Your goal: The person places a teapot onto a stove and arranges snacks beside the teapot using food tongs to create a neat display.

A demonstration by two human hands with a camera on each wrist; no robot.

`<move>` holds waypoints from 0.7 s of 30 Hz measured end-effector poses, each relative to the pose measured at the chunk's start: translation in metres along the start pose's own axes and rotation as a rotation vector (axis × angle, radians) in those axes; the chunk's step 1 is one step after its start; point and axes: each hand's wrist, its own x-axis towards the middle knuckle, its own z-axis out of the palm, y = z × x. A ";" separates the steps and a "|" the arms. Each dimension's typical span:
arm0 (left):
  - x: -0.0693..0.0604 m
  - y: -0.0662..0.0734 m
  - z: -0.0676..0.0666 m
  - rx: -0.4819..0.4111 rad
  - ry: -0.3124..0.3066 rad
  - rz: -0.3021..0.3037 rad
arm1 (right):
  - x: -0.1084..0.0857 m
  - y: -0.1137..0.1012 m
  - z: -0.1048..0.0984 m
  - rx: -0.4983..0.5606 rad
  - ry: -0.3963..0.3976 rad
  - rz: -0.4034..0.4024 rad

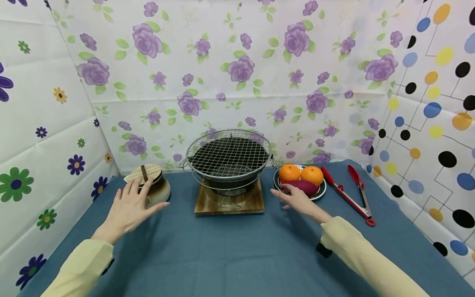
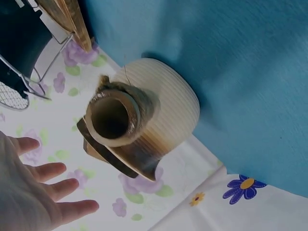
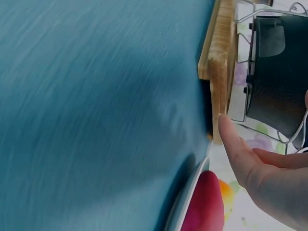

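Note:
My left hand [image 1: 128, 208] reaches with spread fingers in front of a ribbed clay teapot [image 1: 160, 193] with a wooden lid [image 1: 148, 171]. In the left wrist view the teapot's hollow handle [image 2: 114, 118] faces the camera, apart from the fingers. My right hand [image 1: 298, 200] hovers with extended fingers by a plate [image 1: 322, 194] that bears two oranges [image 1: 289, 172] and a purple sweet potato [image 1: 305, 187]. Neither hand holds anything. Between them stands a round black grill [image 1: 230, 181] topped by a wire mesh [image 1: 230, 154], on a wooden board [image 1: 229, 206].
Red-tipped tongs [image 1: 350, 198] lie spread to the right of the plate. A blue cloth [image 1: 222, 255] covers the table. Flowered sheets [image 1: 237, 49] hang behind and on the left, a dotted sheet [image 1: 423, 132] on the right.

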 end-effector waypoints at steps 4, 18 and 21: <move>-0.001 -0.005 -0.004 -0.009 0.015 -0.010 | 0.002 -0.003 0.005 0.088 -0.028 0.021; -0.007 -0.022 -0.011 -0.058 -0.060 -0.113 | 0.014 -0.005 0.021 0.245 -0.025 0.150; -0.009 -0.023 -0.012 -0.074 -0.076 -0.147 | 0.016 -0.007 0.023 0.256 -0.030 0.169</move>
